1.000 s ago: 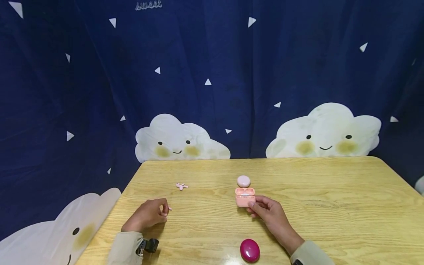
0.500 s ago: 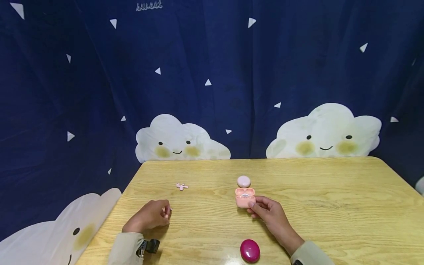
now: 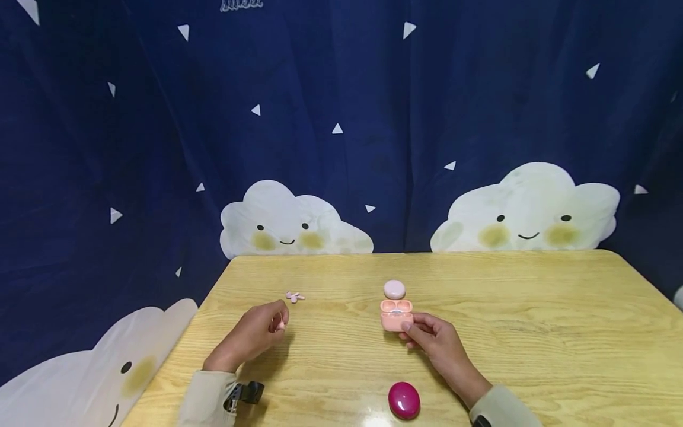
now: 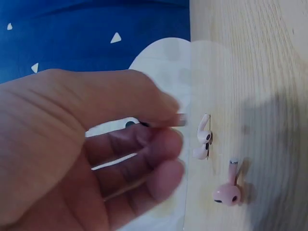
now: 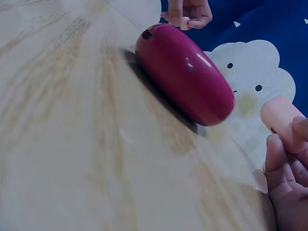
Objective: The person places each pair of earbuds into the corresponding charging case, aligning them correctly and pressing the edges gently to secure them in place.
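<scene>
Between thumb and fingertips my left hand (image 3: 253, 335) pinches a pink earbud (image 4: 181, 120), mostly covered by the fingers in the left wrist view. Two pale pink earbuds (image 4: 204, 138) lie together on the table past that hand. Closer in the same view lies another pink earbud (image 4: 227, 192). My right hand (image 3: 437, 347) holds a peach earbud case (image 3: 396, 322) by its lower right corner, its lid standing up. In the right wrist view, fingers (image 5: 276, 163) wrap the case's end.
A pale pink rounded case (image 3: 394, 289) sits just behind the peach one. Toward the front of the wooden table (image 3: 523, 314) rests a glossy magenta oval case (image 3: 404, 400). A dark blue curtain (image 3: 320, 89) with clouds hangs behind the table.
My left hand has moved away from me and slightly right, closer to the pair of earbuds, still pinching one. The right hand keeps hold of the peach case in about the same spot.
</scene>
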